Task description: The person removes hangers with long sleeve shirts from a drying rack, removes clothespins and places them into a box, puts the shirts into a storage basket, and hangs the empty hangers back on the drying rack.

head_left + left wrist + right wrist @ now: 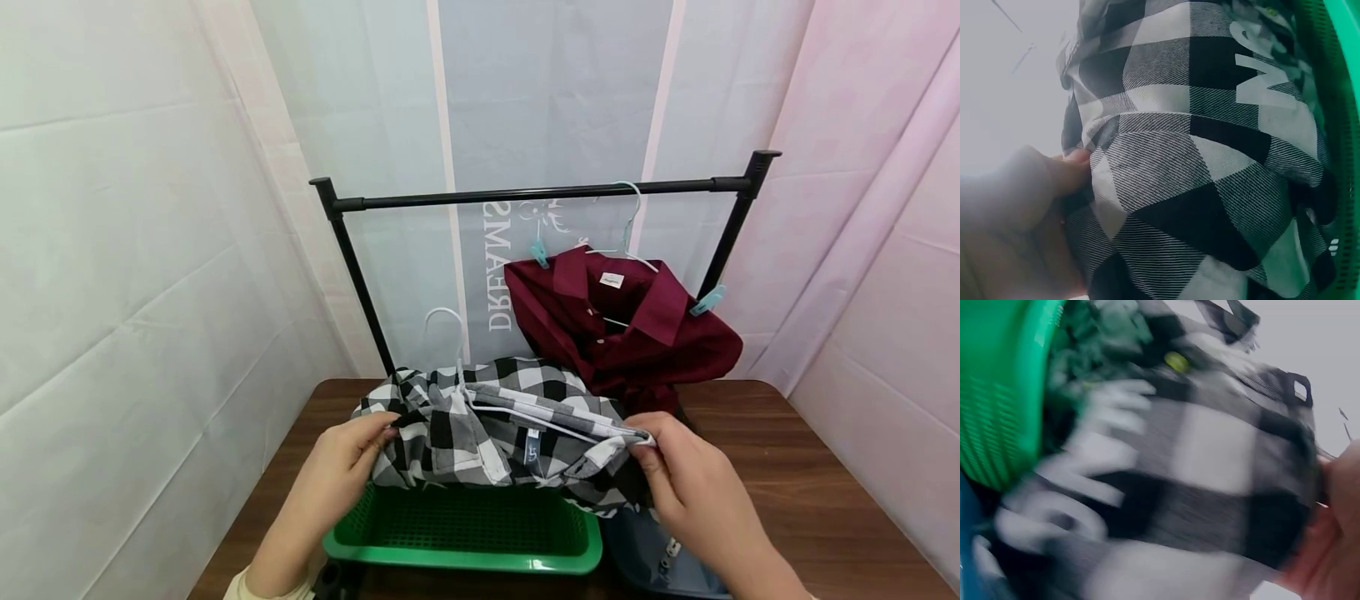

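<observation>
A black-and-white checked shirt [457,442] is stretched between both hands above a green basket. My left hand [341,467] pinches its left shoulder between thumb and fingers. At the other shoulder, my right hand [697,483] grips the cloth near the end of a white hanger [540,421]. The hanger lies inside the shirt's open neck, its hook standing up out of the collar. A dark label [533,447] shows at the neckline. In the left wrist view white lettering [1266,81] crosses the checked cloth; the right wrist view is blurred.
Behind the shirt stands a black rack [480,197], where a maroon shirt [622,350] hangs on a hanger with light-blue clips [707,300]. The green basket [465,560] and a blue bin [633,554] sit in front, on the brown table [795,475].
</observation>
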`<state>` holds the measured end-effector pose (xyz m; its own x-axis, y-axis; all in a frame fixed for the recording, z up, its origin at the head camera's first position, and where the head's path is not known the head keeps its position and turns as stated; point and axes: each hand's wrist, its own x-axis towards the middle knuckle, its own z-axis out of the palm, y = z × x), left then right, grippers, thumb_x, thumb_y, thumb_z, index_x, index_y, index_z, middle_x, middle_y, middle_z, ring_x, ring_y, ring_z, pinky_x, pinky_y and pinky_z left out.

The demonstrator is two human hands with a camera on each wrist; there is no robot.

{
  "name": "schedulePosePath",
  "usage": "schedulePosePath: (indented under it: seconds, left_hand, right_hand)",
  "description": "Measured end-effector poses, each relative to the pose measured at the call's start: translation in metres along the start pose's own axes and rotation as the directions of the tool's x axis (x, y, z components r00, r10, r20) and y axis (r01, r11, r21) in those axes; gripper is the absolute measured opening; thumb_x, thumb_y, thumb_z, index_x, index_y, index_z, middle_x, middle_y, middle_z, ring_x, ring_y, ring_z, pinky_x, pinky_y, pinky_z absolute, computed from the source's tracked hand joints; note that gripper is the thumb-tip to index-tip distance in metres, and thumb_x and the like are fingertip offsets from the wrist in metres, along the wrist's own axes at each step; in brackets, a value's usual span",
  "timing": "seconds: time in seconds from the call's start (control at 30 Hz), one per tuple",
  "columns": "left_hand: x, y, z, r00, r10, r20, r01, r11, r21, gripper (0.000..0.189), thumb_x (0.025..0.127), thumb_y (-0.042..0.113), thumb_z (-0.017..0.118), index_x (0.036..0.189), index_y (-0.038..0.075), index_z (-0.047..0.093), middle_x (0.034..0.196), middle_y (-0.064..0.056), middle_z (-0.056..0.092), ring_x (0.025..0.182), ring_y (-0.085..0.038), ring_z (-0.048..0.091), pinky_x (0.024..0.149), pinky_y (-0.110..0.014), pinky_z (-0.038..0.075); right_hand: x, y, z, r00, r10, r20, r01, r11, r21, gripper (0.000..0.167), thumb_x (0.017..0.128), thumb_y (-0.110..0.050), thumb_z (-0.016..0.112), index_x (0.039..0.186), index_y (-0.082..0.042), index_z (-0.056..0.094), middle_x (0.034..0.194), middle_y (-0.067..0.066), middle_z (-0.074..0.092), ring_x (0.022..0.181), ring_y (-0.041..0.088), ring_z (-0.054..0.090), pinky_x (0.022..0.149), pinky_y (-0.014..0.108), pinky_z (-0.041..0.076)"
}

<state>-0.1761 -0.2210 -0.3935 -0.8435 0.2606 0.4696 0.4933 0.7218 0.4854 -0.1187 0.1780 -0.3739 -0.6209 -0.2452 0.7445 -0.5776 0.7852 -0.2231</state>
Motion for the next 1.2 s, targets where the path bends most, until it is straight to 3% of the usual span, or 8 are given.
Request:
schedulePosePath:
  seconds: [0.17,0.37,0.5,0.6,0.73,0.87,1.0,1.2]
  left_hand:
    - [-0.003,-0.001,0.000,0.981,0.134,-0.137,-0.116,0.984,0.134,0.021,0.097,0.009,0.069,0.113,0.021,0.075,0.099,0.009,0.076,0.085,-0.006,0.071,0.065,-0.026,0.055]
    - [-0.002,0.000,0.002,0.943,0.220,-0.249,-0.164,0.960,0.227,0.022,0.090,0.010,0.076,0.110,0.019,0.076,0.100,0.004,0.078,0.084,-0.014,0.074,0.067,-0.035,0.059]
    - [-0.002,0.002,0.004,0.938,0.218,-0.268,-0.153,0.958,0.244,0.022,0.090,0.010,0.076,0.110,0.019,0.077,0.101,0.003,0.078,0.083,-0.016,0.074,0.066,-0.037,0.059]
    - [-0.003,0.005,0.005,0.946,0.186,-0.266,-0.119,0.961,0.250,0.021,0.092,0.010,0.074,0.111,0.018,0.077,0.102,0.003,0.078,0.085,-0.017,0.075,0.067,-0.038,0.059]
    - [-0.004,0.008,0.007,0.965,0.105,-0.239,-0.053,0.976,0.213,0.020,0.095,0.012,0.073,0.114,0.018,0.077,0.104,0.002,0.078,0.090,-0.018,0.074,0.071,-0.040,0.060]
    - [-0.003,0.010,0.009,0.987,0.015,-0.161,0.013,0.984,0.175,0.017,0.097,0.018,0.071,0.114,0.019,0.076,0.101,0.005,0.076,0.081,-0.010,0.069,0.067,-0.034,0.055]
    - [-0.004,0.012,0.012,0.994,0.015,-0.112,0.001,0.990,0.142,0.017,0.097,0.017,0.071,0.113,0.019,0.075,0.101,0.006,0.076,0.081,-0.006,0.067,0.068,-0.031,0.054]
    - [-0.005,0.013,0.018,0.983,0.138,-0.124,-0.131,0.990,0.060,0.023,0.093,0.008,0.074,0.115,0.014,0.077,0.107,0.000,0.077,0.094,-0.012,0.073,0.076,-0.033,0.060]
  right_hand:
    - [-0.002,0.006,-0.016,0.958,0.081,0.274,-0.075,0.997,-0.033,0.029,0.091,-0.004,0.075,0.105,-0.022,0.057,0.071,-0.021,0.039,0.060,-0.006,0.034,0.052,0.018,0.032]
    - [0.000,0.010,-0.017,0.799,0.172,0.576,-0.275,0.957,0.096,0.014,0.107,-0.016,0.055,0.117,-0.019,0.046,0.082,-0.016,0.057,0.063,-0.004,0.045,0.054,0.022,0.038]
    - [-0.002,0.010,-0.014,0.727,0.227,0.648,-0.356,0.932,0.074,0.017,0.110,-0.025,0.048,0.123,-0.017,0.041,0.083,-0.012,0.061,0.068,-0.002,0.050,0.060,0.024,0.040]
    - [-0.003,0.008,-0.012,0.711,0.276,0.646,-0.396,0.917,0.044,0.019,0.110,-0.028,0.050,0.123,-0.017,0.042,0.097,-0.006,0.070,0.080,0.000,0.060,0.064,0.025,0.043]
    - [-0.002,0.001,-0.010,0.679,0.380,0.628,-0.492,0.870,0.005,0.019,0.109,-0.029,0.052,0.122,-0.018,0.043,0.088,-0.003,0.063,0.074,0.006,0.058,0.061,0.026,0.041]
    - [0.000,-0.003,-0.005,0.694,0.435,0.574,-0.520,0.854,-0.017,0.019,0.108,-0.027,0.053,0.123,-0.018,0.045,0.085,-0.002,0.054,0.076,0.013,0.051,0.063,0.028,0.040]
    - [0.001,-0.005,-0.002,0.764,0.424,0.486,-0.480,0.877,-0.010,0.014,0.107,-0.022,0.055,0.118,-0.017,0.048,0.097,-0.003,0.060,0.087,0.015,0.051,0.067,0.028,0.041]
    - [-0.001,-0.007,0.001,0.892,0.274,0.359,-0.321,0.944,0.078,0.015,0.102,-0.011,0.062,0.111,-0.019,0.053,0.096,-0.009,0.054,0.084,0.005,0.046,0.063,0.023,0.038]
